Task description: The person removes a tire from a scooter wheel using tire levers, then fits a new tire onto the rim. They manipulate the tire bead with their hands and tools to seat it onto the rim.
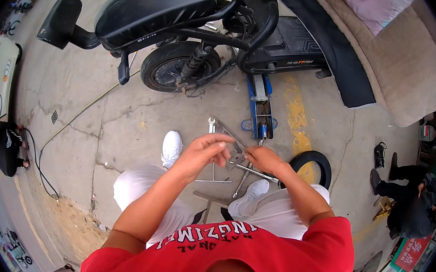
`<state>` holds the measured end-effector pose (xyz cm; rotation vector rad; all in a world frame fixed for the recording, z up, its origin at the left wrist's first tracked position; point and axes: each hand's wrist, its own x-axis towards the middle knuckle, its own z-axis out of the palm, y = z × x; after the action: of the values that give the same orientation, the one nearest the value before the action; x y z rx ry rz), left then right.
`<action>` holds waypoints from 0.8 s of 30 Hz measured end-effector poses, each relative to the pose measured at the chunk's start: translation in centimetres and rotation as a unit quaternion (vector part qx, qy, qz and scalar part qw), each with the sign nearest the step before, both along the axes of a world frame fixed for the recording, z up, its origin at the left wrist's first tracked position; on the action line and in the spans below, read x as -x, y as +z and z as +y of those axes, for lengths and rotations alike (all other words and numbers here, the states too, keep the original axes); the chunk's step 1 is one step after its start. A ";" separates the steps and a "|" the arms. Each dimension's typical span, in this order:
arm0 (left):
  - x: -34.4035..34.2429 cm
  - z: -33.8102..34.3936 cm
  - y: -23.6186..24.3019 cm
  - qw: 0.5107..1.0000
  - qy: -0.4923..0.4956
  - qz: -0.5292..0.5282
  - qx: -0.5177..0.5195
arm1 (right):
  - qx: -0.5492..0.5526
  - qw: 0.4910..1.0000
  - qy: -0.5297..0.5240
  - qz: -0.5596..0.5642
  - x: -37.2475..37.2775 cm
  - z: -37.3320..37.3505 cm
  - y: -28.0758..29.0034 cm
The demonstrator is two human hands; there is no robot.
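My left hand [208, 151] is raised over loose tools, fingers loosely bent and apart, holding nothing. My right hand [262, 158] has curled fingers near metal tools; what they hold, if anything, is unclear. An open-end wrench [211, 126] lies beyond my left hand. A long steel bar [246, 168] and a thin T-handle bar [208, 180] lie beneath my hands. A blue floor jack [256, 104] sits under a black electric scooter [151, 11], whose rear wheel [159, 65] is exposed. A loose black tire [323, 166] lies beside my right leg.
A padded tan cover [393, 63] drapes the scooter's front. A yellow hose [87, 100] crosses the concrete. A crouching person [4, 149] is at far left by a white vehicle [2, 63]. Another seated person [409, 217] is at far right.
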<state>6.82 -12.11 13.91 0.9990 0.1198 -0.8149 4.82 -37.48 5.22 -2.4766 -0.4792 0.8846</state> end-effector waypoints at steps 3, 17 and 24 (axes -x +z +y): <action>-1.3 0.1 -3.6 0.992 0.004 0.114 -0.045 | 0.026 0.999 -0.033 0.012 -2.1 0.6 -2.2; -8.9 -1.7 -9.8 0.962 -0.013 0.264 -0.074 | -0.073 0.982 -0.058 0.167 -1.8 7.3 -1.3; -4.8 -3.8 -10.0 0.963 0.045 0.264 -0.032 | -0.139 0.967 -0.101 0.187 1.4 11.7 -4.0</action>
<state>11.65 -15.88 3.92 0.8086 0.6490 -0.9836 3.42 -25.78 1.18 -2.0030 -0.1987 1.0852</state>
